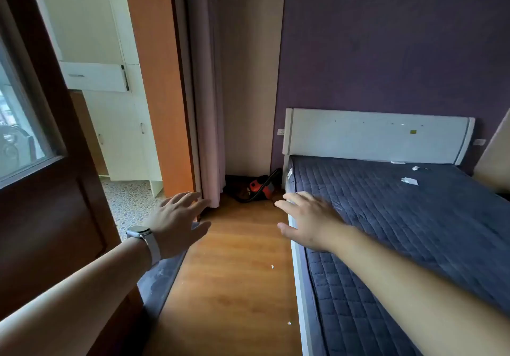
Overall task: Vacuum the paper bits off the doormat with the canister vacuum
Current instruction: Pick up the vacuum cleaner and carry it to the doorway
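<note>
- In the far corner of the wood floor [234,272], between curtain [209,134] and bed [414,203], sits the red canister vacuum [260,187], untouched.
- Left hand [176,223] and right hand [311,221] stretch toward it, fingers spread, holding nothing, probably to fetch it.
- The doormat [162,281] lies along the floor's left edge by the door [55,217]; 2 paper bits [272,266] dot the bare wood.

The canister vacuum [261,187] is small and dim in the far corner, its parts hard to tell apart. The left hand [176,223] and forearm hide much of the doormat [158,281], where the specks are too faint to tell. The bed [414,231] runs off the right and bottom edges
</note>
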Demonstrator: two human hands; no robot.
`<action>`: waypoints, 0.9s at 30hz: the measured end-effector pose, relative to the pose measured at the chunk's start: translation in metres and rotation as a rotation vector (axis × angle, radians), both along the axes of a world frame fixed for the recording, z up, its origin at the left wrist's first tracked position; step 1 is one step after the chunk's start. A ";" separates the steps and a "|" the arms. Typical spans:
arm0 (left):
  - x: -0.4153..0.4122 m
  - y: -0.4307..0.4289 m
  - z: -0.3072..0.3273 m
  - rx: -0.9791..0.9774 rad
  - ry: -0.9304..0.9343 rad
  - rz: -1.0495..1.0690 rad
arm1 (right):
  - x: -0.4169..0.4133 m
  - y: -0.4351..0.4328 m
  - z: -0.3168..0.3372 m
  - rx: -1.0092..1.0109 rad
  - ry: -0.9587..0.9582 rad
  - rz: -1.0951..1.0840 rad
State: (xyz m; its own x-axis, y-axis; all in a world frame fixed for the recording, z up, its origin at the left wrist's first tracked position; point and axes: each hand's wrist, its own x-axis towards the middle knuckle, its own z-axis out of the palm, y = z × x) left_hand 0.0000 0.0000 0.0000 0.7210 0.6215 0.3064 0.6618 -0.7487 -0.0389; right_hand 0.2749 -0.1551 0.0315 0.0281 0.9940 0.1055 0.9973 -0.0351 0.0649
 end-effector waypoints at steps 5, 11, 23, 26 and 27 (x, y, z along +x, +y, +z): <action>0.001 0.085 -0.013 0.030 0.013 -0.015 | -0.006 0.088 -0.009 -0.025 -0.019 -0.031; 0.010 0.179 -0.022 -0.033 0.011 -0.057 | -0.007 0.174 -0.026 -0.021 -0.028 -0.072; 0.080 0.311 -0.054 -0.129 0.083 -0.093 | 0.058 0.307 -0.059 -0.062 0.064 -0.114; 0.109 0.352 -0.061 -0.120 0.084 -0.096 | 0.089 0.356 -0.071 -0.068 0.096 -0.100; 0.122 0.366 -0.063 -0.124 0.089 -0.094 | 0.101 0.372 -0.075 -0.066 0.104 -0.086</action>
